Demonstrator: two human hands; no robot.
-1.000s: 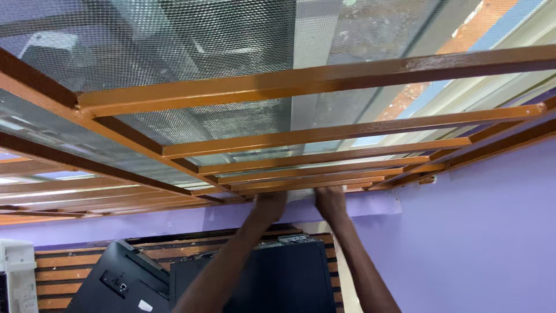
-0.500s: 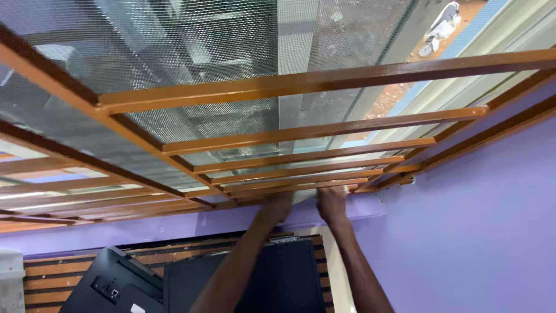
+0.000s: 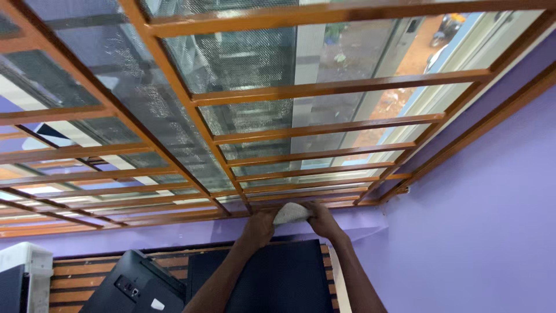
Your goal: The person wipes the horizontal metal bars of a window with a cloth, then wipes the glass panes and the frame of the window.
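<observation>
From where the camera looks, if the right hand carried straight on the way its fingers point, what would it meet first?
The right hand points at the white cloth it already touches; just beyond lies the orange window frame, though depth is hard to judge.

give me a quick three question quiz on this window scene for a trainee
1. True or false: both hands are on the pale crumpled cloth at the bottom rail of the orange-brown barred window grille.
2. Which wall colour surrounds the window: A green, B lilac, C white?
3. Fill in: behind the grille bars sits a fine wire ____.

Key
1. True: the left hand and right hand grip the cloth from either side.
2. B: the lilac painted wall.
3. mesh
</observation>
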